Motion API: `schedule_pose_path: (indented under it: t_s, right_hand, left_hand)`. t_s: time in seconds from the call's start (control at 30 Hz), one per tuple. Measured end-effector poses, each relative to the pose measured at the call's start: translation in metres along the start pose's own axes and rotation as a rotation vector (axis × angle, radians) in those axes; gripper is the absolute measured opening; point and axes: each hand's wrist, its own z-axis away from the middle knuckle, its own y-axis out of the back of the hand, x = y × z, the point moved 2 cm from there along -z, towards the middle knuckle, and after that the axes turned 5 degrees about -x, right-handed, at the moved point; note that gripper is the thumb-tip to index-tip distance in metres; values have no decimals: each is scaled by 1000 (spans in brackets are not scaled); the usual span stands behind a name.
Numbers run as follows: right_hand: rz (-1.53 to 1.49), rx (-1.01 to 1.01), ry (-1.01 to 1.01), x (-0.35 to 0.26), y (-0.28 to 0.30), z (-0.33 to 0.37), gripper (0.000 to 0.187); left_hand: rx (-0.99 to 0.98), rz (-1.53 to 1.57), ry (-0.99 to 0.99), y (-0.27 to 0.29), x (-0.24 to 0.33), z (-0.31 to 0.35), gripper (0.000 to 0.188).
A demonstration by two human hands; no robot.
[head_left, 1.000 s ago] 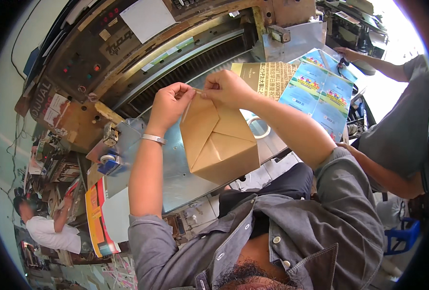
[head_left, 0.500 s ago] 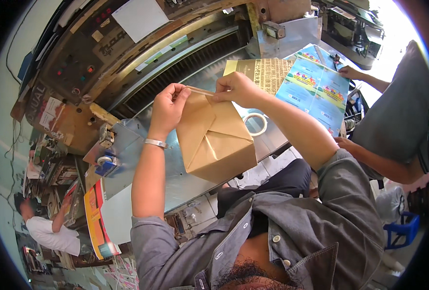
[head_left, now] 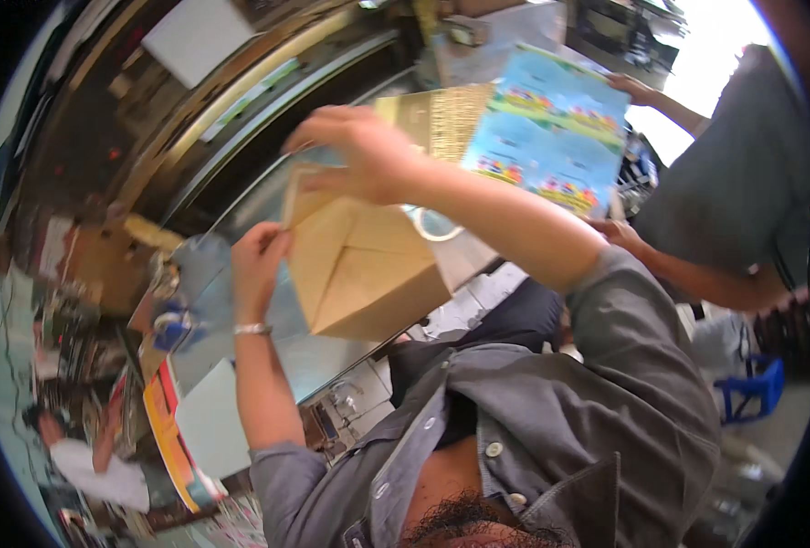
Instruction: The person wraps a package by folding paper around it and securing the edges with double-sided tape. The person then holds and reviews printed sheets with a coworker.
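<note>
A parcel wrapped in brown paper (head_left: 368, 274), with folded triangular flaps on its top, sits on the metal table. A pale strip of tape (head_left: 291, 194) runs along its far left edge. My left hand (head_left: 257, 260) is closed at the near end of this strip, thumb and fingertips pinched together. Over the parcel's far side, my right hand (head_left: 364, 153) is spread, thumb apart from the fingers and somewhat blurred. Its thumb is close to the strip's far end; whether they touch I cannot tell. Partly behind the parcel lies a roll of tape (head_left: 436, 226).
At the right another person's hand (head_left: 631, 89) holds blue printed sheets (head_left: 551, 137). A gold patterned sheet (head_left: 455, 119) lies beside them. A large machine (head_left: 213, 137) borders the table's far side. On the left are a blue tape dispenser (head_left: 175, 327) and a white sheet (head_left: 213, 420).
My right hand has let go of the strip's end, spread its fingers and moved left over the parcel. My left hand has come down along the parcel's left edge. The whole view has shifted.
</note>
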Motion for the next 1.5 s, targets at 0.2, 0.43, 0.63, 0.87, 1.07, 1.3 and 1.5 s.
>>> schedule_pose_path:
  t_s: [0.2, 0.43, 0.63, 0.87, 1.07, 1.3, 1.5]
  right_hand:
    - [108, -98, 244, -22, -31, -13, 33]
    - [373, -154, 385, -18, -38, -14, 15]
    - [504, -303, 531, -26, -56, -26, 14]
    - [708, -508, 509, -40, -62, -29, 30]
    - [746, -542, 469, -43, -56, -31, 27]
    - [784, -603, 440, -46, -60, -31, 29]
    - [820, -639, 386, -44, -68, -33, 35]
  left_hand:
    - [23, 203, 2, 5, -18, 3, 13]
    - [-34, 680, -1, -27, -37, 15, 20]
    - [3, 923, -32, -35, -44, 27, 30]
    - [61, 705, -105, -24, -59, 24, 40]
    - [30, 865, -5, -27, -46, 10, 38]
    - [57, 906, 78, -23, -63, 6, 39]
    - [66, 793, 27, -20, -70, 9, 41]
